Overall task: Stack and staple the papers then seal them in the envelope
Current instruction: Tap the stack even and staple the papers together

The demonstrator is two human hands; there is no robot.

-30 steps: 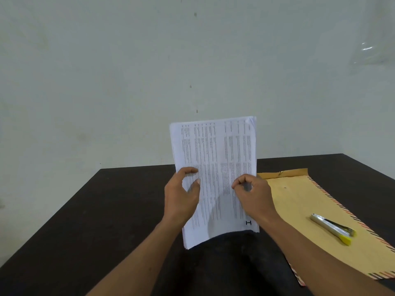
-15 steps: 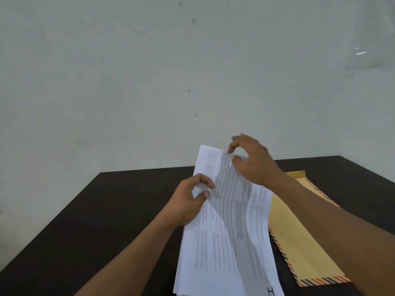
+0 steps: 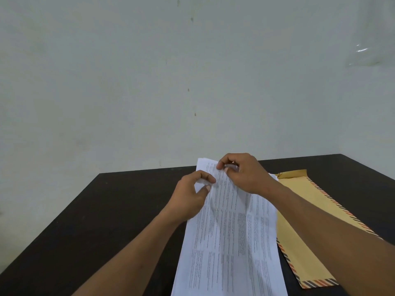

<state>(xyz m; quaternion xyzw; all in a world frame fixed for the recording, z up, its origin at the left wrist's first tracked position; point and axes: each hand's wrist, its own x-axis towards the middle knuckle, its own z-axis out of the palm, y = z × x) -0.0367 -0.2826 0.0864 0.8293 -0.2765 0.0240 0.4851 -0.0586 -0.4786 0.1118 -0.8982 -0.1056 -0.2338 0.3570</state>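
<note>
A stack of white printed papers (image 3: 230,242) lies lengthwise in front of me, reaching from the bottom edge of the view to the far part of the dark table (image 3: 106,210). My left hand (image 3: 190,195) pinches the stack's left edge near its far end. My right hand (image 3: 241,174) pinches the far top edge between thumb and fingers. A brown envelope (image 3: 307,227) with a red and black striped border lies to the right of the papers, partly under my right forearm. The stapler is hidden.
A pale wall (image 3: 192,82) rises right behind the table's far edge. A clear plastic piece (image 3: 367,54) hangs on the wall at upper right.
The papers were held upright a second ago and now lie tilted down along the table. My right hand went from the stack's middle to its far top edge. The stapler is now hidden behind my right forearm.
</note>
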